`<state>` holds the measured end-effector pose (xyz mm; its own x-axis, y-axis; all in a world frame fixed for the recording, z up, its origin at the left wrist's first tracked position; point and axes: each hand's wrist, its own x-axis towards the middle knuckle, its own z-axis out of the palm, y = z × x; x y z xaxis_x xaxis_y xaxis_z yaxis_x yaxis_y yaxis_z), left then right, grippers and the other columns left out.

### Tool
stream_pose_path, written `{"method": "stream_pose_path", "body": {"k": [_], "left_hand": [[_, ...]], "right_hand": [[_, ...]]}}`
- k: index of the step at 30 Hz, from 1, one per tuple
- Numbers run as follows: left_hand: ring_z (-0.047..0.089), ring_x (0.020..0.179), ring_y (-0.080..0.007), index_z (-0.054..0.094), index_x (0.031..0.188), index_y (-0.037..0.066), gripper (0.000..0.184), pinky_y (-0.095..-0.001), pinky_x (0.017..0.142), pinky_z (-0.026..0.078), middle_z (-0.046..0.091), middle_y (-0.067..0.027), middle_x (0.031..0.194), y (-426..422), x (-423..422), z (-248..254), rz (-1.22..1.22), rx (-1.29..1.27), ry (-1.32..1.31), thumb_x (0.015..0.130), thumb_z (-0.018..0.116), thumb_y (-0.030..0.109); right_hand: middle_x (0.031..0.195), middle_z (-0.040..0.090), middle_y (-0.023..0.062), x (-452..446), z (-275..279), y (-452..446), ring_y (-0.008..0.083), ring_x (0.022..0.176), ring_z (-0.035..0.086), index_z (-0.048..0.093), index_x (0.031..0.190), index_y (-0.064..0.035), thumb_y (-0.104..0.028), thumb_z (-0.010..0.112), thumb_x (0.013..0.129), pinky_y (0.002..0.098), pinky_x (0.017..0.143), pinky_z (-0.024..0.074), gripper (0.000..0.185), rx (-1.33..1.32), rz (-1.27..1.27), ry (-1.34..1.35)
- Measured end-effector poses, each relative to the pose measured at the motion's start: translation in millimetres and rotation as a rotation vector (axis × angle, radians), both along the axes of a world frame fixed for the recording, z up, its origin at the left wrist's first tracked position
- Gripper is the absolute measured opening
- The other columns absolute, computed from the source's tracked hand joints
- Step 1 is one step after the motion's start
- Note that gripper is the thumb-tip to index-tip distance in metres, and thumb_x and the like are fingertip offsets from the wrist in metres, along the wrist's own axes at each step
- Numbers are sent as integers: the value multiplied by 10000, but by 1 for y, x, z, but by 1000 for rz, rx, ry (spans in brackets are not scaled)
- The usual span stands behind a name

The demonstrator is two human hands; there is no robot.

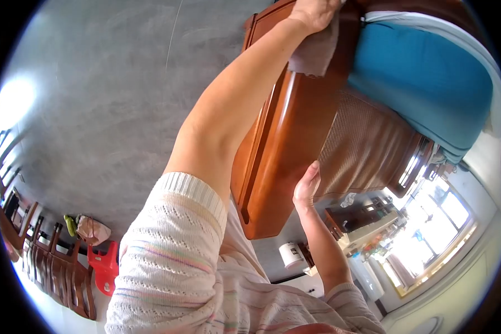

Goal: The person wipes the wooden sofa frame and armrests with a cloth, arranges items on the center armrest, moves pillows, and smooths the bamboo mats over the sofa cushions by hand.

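Note:
My left hand (316, 15) is at the top edge of the view, closed on a greyish cloth (316, 53). The cloth hangs against the reddish-brown polished wood (295, 117) of a piece of furniture; part of the hand is cut off by the frame. Lower down, my right hand (306, 186) is beside the wood and a brown woven mat (362, 145). It looks open, with a digit pointing up, nothing visible in it and its other fingers partly hidden. A blue cushion or folded bedding (423, 78) lies beyond the mat.
Grey floor (106, 111) spreads at the left. Wooden chairs (55, 267), a red stool (103, 267) and a pale bag (93, 230) are at the lower left. A white bucket-like container (290, 255) is below the furniture, and a bright window (434, 222) is at the right.

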<state>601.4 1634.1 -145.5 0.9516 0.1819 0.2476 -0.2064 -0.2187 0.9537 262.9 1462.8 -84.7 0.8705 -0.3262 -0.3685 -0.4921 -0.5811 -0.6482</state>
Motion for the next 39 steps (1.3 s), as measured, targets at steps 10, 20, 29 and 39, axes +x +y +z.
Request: {"method": "stream_pose_path", "body": {"k": [10, 20, 29, 39], "left_hand": [[434, 1128, -401, 418, 1200, -43, 390, -407, 969, 353, 456, -242, 1228, 4, -185, 4, 25, -450, 256, 917, 401, 224], [120, 1351, -276, 545, 1191, 39, 420, -448, 1103, 38, 283, -134, 1414, -16, -194, -39, -586, 1337, 150, 814, 460, 203], [155, 1306, -270, 240, 1362, 129, 553, -467, 1054, 66, 206, -89, 1417, -37, -169, -90, -581, 1511, 141, 855, 405, 277], [428, 1112, -291, 473, 1191, 105, 421, -396, 898, 371, 460, -117, 1217, -7, -143, -20, -791, 1287, 365, 813, 505, 290]], "right_hand": [[1177, 499, 195, 0, -10, -12, 273, 1060, 487, 440, 1177, 104, -415, 269, 960, 332, 920, 371, 588, -9, -89, -66], [1337, 350, 126, -8, -6, -13, 221, 1206, 352, 303, 1318, 39, -440, 326, 947, 310, 1022, 264, 607, 168, -163, -33], [1003, 569, 110, 0, 0, 6, 184, 911, 515, 516, 1075, 55, -408, 302, 960, 286, 830, 404, 523, 206, -143, -29], [692, 435, 17, 2, -7, 0, 112, 672, 380, 509, 832, 8, -468, 346, 937, 264, 633, 375, 514, 297, -99, -60]]}}
